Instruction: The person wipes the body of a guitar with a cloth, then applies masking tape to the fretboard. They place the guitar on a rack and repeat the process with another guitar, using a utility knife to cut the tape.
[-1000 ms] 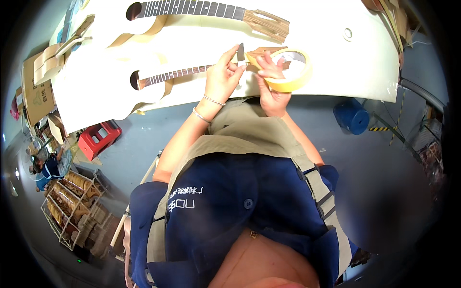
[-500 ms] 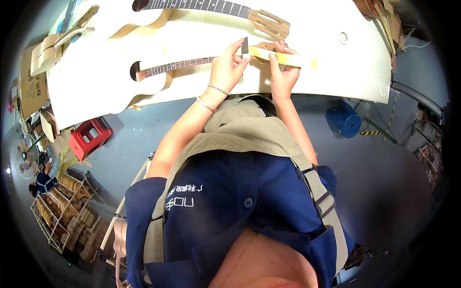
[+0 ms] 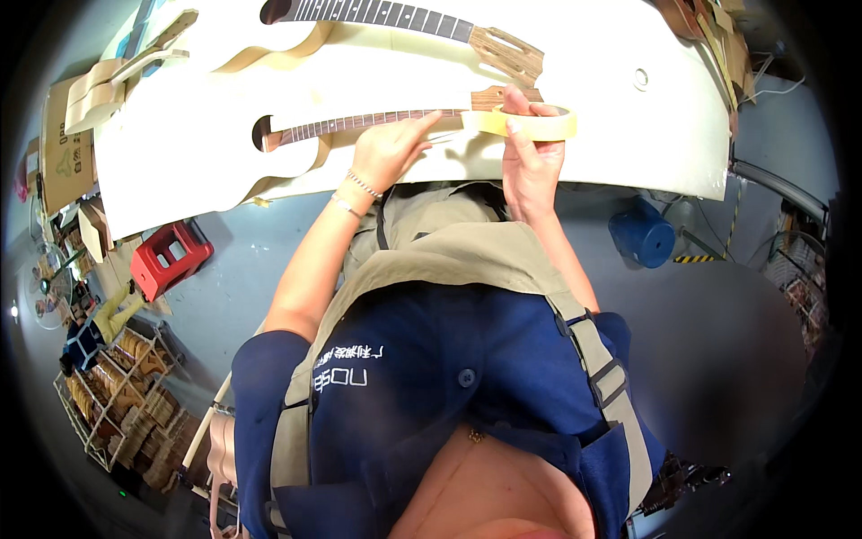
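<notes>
A small guitar [image 3: 346,123] with a pale body and dark fretted fingerboard lies across the white worktop. My left hand [image 3: 388,151] rests over its neck, index finger stretched along the frets and the other fingers partly hidden. In my right hand [image 3: 532,166] is a roll of yellow tape [image 3: 558,128], gripped between thumb and fingers beside the brown headstock [image 3: 489,97]. The tape's free end reaches left to the top of the fingerboard; whether it sticks there I cannot tell.
A second guitar [image 3: 395,13] lies farther back. A small ring [image 3: 641,79] sits on the worktop [image 3: 664,144] at right. Below are a red stool [image 3: 171,259] and a blue stool [image 3: 642,235]. At far left, a person [image 3: 88,341] is near a rack of wooden parts [image 3: 117,386].
My left hand has moved left and lower, from the tape's end onto the fingerboard. The dark strip by its fingers is out of sight. The roll has turned, showing its round shape.
</notes>
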A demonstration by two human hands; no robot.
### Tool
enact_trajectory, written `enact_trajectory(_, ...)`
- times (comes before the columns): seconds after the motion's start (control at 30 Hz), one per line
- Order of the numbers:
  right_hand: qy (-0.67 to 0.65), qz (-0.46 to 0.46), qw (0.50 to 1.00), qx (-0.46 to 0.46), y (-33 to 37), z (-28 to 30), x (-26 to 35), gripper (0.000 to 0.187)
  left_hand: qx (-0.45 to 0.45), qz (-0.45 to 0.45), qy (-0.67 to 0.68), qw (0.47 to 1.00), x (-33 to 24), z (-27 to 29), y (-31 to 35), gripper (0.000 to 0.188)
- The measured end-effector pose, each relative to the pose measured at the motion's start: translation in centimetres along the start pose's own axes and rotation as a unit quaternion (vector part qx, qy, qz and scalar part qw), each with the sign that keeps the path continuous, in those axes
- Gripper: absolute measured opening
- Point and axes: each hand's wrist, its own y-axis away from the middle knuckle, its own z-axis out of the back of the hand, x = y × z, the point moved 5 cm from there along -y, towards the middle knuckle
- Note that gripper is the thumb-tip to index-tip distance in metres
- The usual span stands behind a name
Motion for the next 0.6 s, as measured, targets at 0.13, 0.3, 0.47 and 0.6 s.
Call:
enact_trajectory(0.13,0.0,-0.011,1.0,0.027,0.3,-0.7,-0.5,0.032,-0.073,0.273,0.428,0.859,-0.9,-0.7,1.0,0.039)
enact_trajectory(0.3,-0.233,-0.131,0.963,0.025,0.7,-1.2,-1.9,0.043,-0.123,0.416,0.681,0.591,-1.8,-2.5,0.6,0.014)
enact_trajectory(0.47,-0.476,-0.111,0.872,0.012,-2.2,5.7,3.6,0.052,-0.232,0.399,0.401,0.791,7.1,6.4,8.7,0.008)
enact_trajectory(0.6,0.115,0.07,0.991,-0.019,-4.4,8.0,4.2,0.058,-0.286,0.361,0.097,0.882,13.1,10.9,12.5,0.01)
